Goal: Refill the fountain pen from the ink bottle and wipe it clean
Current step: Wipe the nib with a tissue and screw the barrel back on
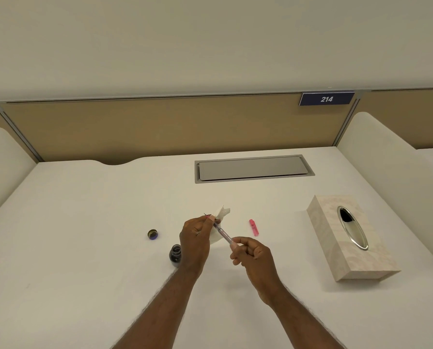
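White desk with low dividers on both sides and a panel at the back, plenty of bare surface left of the hands. Tissue box sits well off to the right. Left hand pinches the pen near the nib and also holds a tissue behind it; right hand pinches the pen's back end (both curled tight). Open ink bottle, dark ink inside, just left of the left wrist. Its cap lies further left, pink pen cap to the right.
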A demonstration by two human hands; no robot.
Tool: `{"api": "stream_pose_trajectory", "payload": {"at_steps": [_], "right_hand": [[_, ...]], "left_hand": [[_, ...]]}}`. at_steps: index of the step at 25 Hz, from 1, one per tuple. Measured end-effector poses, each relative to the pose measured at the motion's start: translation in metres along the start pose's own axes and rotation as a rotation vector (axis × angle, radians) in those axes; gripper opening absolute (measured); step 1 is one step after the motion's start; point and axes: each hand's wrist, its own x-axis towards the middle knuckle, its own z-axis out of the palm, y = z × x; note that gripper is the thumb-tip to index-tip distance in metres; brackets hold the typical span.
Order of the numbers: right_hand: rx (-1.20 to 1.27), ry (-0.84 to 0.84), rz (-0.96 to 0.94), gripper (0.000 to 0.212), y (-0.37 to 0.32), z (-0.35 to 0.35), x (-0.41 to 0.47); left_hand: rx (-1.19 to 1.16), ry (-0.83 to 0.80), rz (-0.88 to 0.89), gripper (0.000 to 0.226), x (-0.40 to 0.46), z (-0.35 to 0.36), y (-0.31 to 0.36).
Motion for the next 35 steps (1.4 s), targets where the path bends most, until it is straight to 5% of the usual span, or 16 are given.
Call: {"api": "stream_pose_trajectory", "payload": {"at_steps": [35], "right_hand": [[-0.041,0.042,-0.028,0.014,0.0021,-0.0012,0.0023]], "left_hand": [[0.0,0.008,-0.021,0.042,0.0001,0.0044,0.0047]]}}
